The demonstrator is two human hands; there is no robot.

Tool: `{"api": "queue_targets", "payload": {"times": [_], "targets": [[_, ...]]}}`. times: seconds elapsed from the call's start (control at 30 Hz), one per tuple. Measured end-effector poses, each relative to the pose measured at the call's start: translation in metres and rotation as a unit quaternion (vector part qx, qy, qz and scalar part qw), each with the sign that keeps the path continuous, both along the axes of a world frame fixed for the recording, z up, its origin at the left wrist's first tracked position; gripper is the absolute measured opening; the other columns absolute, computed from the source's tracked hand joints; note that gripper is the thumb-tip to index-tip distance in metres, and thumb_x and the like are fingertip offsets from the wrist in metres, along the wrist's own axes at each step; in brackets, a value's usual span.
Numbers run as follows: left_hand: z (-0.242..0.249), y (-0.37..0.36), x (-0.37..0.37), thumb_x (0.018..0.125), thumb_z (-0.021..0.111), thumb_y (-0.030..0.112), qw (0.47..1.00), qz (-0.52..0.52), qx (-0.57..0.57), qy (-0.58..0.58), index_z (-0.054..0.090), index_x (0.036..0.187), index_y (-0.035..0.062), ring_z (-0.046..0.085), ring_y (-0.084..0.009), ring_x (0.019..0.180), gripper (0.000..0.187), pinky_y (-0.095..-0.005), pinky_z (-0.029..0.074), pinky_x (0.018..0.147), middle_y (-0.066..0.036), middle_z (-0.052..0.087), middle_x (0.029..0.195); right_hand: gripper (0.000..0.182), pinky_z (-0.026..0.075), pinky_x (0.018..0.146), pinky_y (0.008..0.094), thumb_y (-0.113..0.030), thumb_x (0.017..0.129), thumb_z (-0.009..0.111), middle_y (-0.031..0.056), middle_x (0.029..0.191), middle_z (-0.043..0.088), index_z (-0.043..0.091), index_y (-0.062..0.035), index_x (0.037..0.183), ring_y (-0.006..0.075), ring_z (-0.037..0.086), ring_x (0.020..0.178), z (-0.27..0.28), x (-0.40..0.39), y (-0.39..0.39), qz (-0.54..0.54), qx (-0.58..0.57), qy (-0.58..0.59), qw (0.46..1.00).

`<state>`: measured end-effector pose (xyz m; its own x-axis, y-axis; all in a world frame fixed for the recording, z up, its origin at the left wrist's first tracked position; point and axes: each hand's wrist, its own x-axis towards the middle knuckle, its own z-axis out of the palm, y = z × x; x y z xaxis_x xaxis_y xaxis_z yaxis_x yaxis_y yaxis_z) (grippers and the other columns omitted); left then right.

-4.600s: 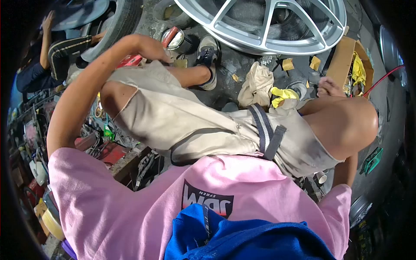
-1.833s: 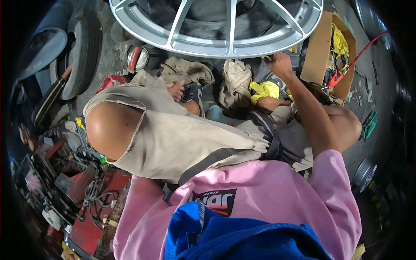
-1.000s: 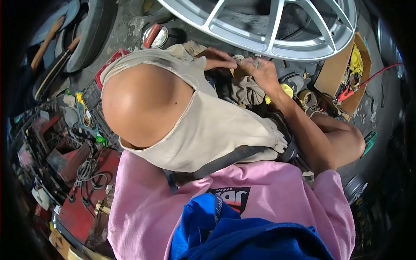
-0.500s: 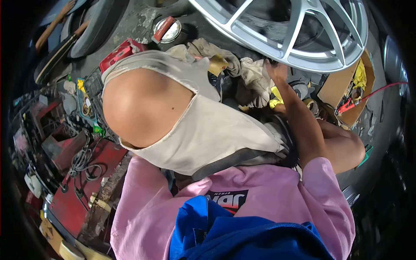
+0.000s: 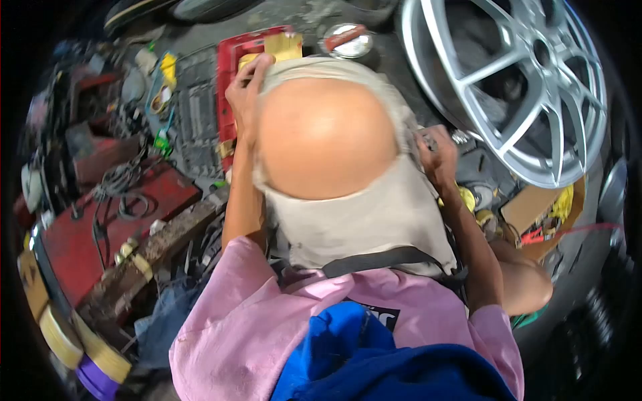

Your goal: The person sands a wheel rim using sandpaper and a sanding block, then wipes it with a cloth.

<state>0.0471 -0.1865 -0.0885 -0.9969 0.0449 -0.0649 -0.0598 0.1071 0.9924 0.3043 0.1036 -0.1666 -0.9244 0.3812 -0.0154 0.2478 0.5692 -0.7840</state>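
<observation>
My left hand reaches past the left side of my raised knee, its bent fingers against a yellow sheet-like piece at the red case. Blur hides part of that grip, but the fingers look closed on the piece. Across the knee, my right hand is curled beside the beige trouser leg. A small greyish thing shows among its fingers, too blurred to name. Right of that hand stands a silver alloy wheel rim, apart from it.
Beyond the knee is a round can with a red-brown bar on top. A cardboard box with yellow and red items lies right. On the left are a red metal panel with coiled cable and rolls of tape. Tyres stand at the back.
The view has swung left, and my raised leg is more upright. My left hand has come into sight at the red case. My right hand has drawn back from the rags below the rim.
</observation>
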Motion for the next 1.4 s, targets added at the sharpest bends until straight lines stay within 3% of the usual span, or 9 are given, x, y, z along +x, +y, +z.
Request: {"api": "queue_targets", "payload": {"times": [0.13, 0.27, 0.43, 0.77, 0.9, 1.03, 1.17, 1.27, 1.4], "targets": [[0.055, -0.028, -0.013, 0.096, 0.077, 0.017, 0.986, 0.115, 0.12, 0.006, 0.066, 0.122, -0.0071, 0.072, -0.0193, 0.09, 0.037, -0.0327, 0.06, 0.085, -0.01, 0.072, 0.105, 0.022, 0.051, 0.083, 0.0435, -0.023, 0.098, 0.068, 0.0171, 0.098, 0.071, 0.07, -0.0012, 0.101, 0.0385, 0.068, 0.092, 0.052, -0.07, -0.019, -0.014, -0.034, 0.056, 0.998], [0.07, -0.053, -0.016, 0.096, 0.076, 0.016, 0.974, 0.139, 0.168, 0.063, 0.065, 0.123, -0.0076, 0.072, -0.02, 0.091, 0.038, -0.0327, 0.059, 0.086, -0.012, 0.072, 0.11, 0.023, 0.053, 0.082, 0.0361, -0.023, 0.097, 0.072, 0.0116, 0.093, 0.074, 0.071, -0.0007, 0.102, 0.0217, 0.07, 0.085, 0.064, -0.142, -0.034, -0.023, -0.093, 0.063, 0.993], [0.076, -0.071, -0.005, 0.098, 0.074, 0.015, 0.966, 0.187, 0.17, 0.056, 0.065, 0.123, -0.0072, 0.072, -0.0193, 0.092, 0.035, -0.0338, 0.059, 0.086, -0.013, 0.074, 0.11, 0.028, 0.054, 0.078, 0.0281, -0.023, 0.095, 0.078, 0.0057, 0.093, 0.074, 0.072, 0.0026, 0.105, 0.0125, 0.067, 0.084, 0.052, -0.209, -0.063, 0.007, -0.436, 0.014, 0.9], [0.069, -0.083, -0.004, 0.097, 0.075, 0.017, 0.956, 0.212, 0.197, 0.039, 0.07, 0.117, -0.0042, 0.071, -0.0162, 0.084, 0.03, -0.0315, 0.06, 0.082, -0.009, 0.073, 0.101, 0.062, 0.053, 0.087, 0.0347, -0.047, 0.085, 0.083, 0.015, 0.101, 0.075, 0.07, 0.0024, 0.119, 0.0214, 0.069, 0.094, 0.04, -0.274, -0.103, 0.145, -0.158, -0.105, 0.971], [0.066, -0.08, 0.001, 0.097, 0.075, 0.017, 0.958, 0.191, 0.209, 0.033, 0.07, 0.115, -0.0036, 0.071, -0.016, 0.084, 0.028, -0.0306, 0.06, 0.082, -0.009, 0.074, 0.1, 0.07, 0.053, 0.088, 0.0386, -0.054, 0.086, 0.08, 0.0164, 0.103, 0.073, 0.067, 0.0038, 0.122, 0.0257, 0.069, 0.095, 0.015, -0.259, -0.088, 0.206, -0.236, -0.172, 0.934], [0.086, -0.056, 0.001, 0.097, 0.074, 0.016, 0.96, 0.157, 0.232, 0.018, 0.07, 0.11, -0.0022, 0.071, -0.0155, 0.081, 0.023, -0.0294, 0.06, 0.079, -0.008, 0.073, 0.097, 0.082, 0.052, 0.095, 0.0393, -0.059, 0.085, 0.078, 0.0236, 0.119, 0.069, 0.063, 0.0077, 0.131, 0.0274, 0.068, 0.107, 0.091, -0.284, -0.112, 0.24, -0.375, -0.177, 0.878], [0.119, -0.036, 0.002, 0.098, 0.073, 0.014, 0.969, 0.083, 0.233, 0.011, 0.07, 0.11, -0.0024, 0.069, -0.013, 0.08, 0.021, -0.0272, 0.059, 0.075, -0.006, 0.072, 0.095, 0.08, 0.051, 0.103, 0.0383, -0.055, 0.085, 0.079, 0.0251, 0.131, 0.067, 0.061, 0.0009, 0.139, 0.032, 0.066, 0.122, 0.121, -0.296, -0.102, 0.219, -0.094, -0.117, 0.964], [0.13, -0.026, 0.003, 0.099, 0.071, 0.012, 0.973, 0.065, 0.212, 0.07, 0.07, 0.111, -0.0029, 0.068, -0.0121, 0.083, 0.019, -0.0262, 0.056, 0.073, -0.005, 0.071, 0.1, 0.046, 0.06, 0.084, 0.0373, -0.038, 0.089, 0.078, 0.0131, 0.081, 0.077, 0.076, 0.002, 0.112, 0.0253, 0.077, 0.082, 0.148, -0.255, -0.065, 0.12, -0.25, 0.012, 0.961], [0.169, -0.007, 0.012, 0.101, 0.067, 0.015, 0.956, -0.038, 0.276, 0.093, 0.068, 0.118, -0.0014, 0.066, -0.0166, 0.102, 0.024, -0.0318, 0.053, 0.084, -0.008, 0.07, 0.114, 0.049, 0.046, 0.058, 0.04, -0.04, 0.097, 0.068, 0.0126, 0.059, 0.063, 0.068, 0.002, 0.071, 0.0239, 0.054, 0.051, 0.201, -0.151, -0.026, -0.009, -0.063, 0.071, 0.995]]}}
